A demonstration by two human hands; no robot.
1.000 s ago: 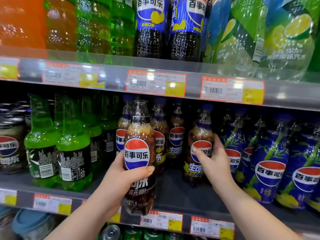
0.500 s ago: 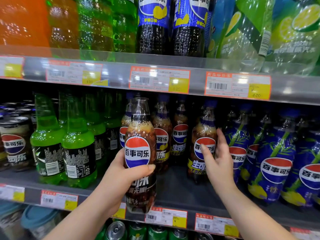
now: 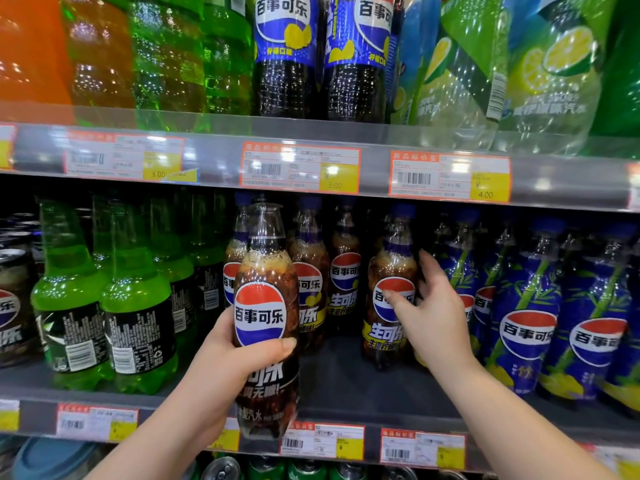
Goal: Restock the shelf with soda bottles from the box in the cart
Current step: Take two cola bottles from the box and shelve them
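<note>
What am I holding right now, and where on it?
Left hand grips a cola bottle around its middle, thumb across the front. Right hand holds nothing; its open fingers touch a shelved bottle.

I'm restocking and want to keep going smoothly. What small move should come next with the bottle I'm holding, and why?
Probably ease the cola bottle in the left hand forward onto the bare shelf spot ahead of it. The right hand touches the yellow-labelled bottle beside that gap, and the held bottle hangs just before the shelf edge.
</note>
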